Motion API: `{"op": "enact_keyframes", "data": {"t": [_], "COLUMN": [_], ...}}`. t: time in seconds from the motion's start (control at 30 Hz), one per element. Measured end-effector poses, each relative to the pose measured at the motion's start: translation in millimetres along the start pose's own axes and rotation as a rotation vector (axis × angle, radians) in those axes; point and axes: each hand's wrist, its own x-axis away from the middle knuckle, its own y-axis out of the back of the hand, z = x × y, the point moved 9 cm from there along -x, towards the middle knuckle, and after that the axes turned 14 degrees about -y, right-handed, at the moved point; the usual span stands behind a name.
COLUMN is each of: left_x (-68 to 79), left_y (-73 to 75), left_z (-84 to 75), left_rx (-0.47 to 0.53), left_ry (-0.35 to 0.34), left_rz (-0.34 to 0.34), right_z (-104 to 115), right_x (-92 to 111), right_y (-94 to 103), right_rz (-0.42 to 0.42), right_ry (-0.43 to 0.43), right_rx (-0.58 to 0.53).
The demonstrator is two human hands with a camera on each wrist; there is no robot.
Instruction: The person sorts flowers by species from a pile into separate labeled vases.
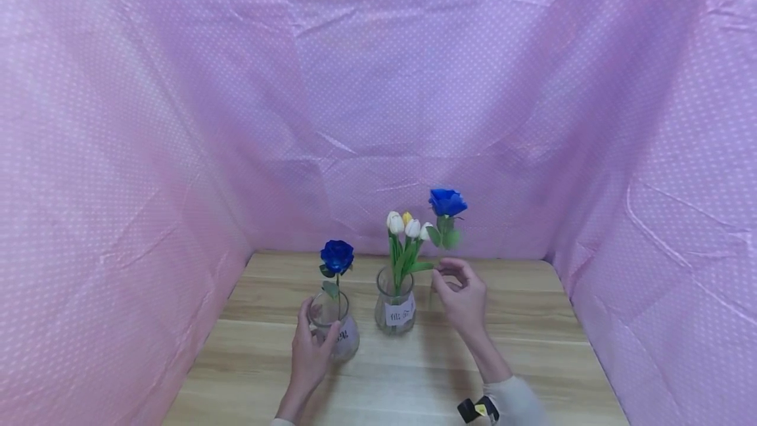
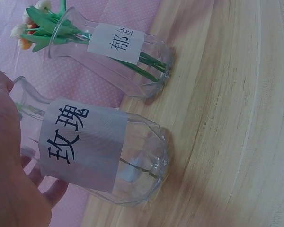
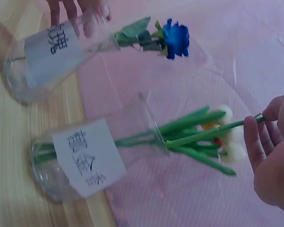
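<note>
My left hand (image 1: 312,347) grips the neck of a clear glass vase (image 2: 142,182) with a handwritten paper label. One blue rose (image 1: 337,256) stands upright in that vase. My right hand (image 1: 464,298) pinches the stem of a second blue rose (image 1: 447,203) between thumb and fingers, bloom up. In the right wrist view its green stem (image 3: 199,137) extends from the fingertips toward the mouth of the other vase (image 3: 132,111); whether they touch, I cannot tell. That bloom lies outside the right wrist view.
The second labelled glass vase holds several white and yellow tulips (image 1: 408,223) and stands between my hands. Both vases are on a wood-grain table (image 1: 266,334). Pink dotted cloth (image 1: 378,84) hangs behind and on both sides. A dark band with a yellow tag (image 1: 480,409) is on my right wrist.
</note>
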Motion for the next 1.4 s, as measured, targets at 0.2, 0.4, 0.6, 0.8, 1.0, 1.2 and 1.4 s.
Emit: {"op": "enact_keyframes", "data": {"t": [0.2,0.4,0.6,0.8,1.0,1.2,1.4], "left_x": [0.9,-0.5,-0.9,-0.3,-1.0,-2.1,-1.6], "left_y": [1.2,2.2,2.4,2.3,2.9,2.9,3.9], "left_z": [1.2,0.4,-1.7,-1.3,-1.5,-3.6,-2.5], "left_rx": [-0.005,-0.027,-0.031,-0.031,-0.035,-0.041,-0.032], "left_ry": [0.016,-0.013,-0.038,-0.022,-0.026,-0.054,-0.036], "left_rz": [0.002,-0.013,-0.025,-0.021,-0.026,-0.029,-0.024], "right_z": [4.8,9.3,10.7,7.6,6.6,2.4,-9.9], "right_x": [3.7,6.7,10.8,17.1,21.6,24.1,27.7], "right_y": [-33.5,-67.8,-98.8,-125.8,-146.1,-160.1,-165.7], "right_rz": [0.052,0.117,0.16,0.22,0.223,0.234,0.236], "right_ry": [0.005,0.007,0.045,0.046,0.021,-0.002,-0.029], "right_rx": [0.027,0.001,-0.01,-0.036,-0.018,-0.028,-0.018]}}
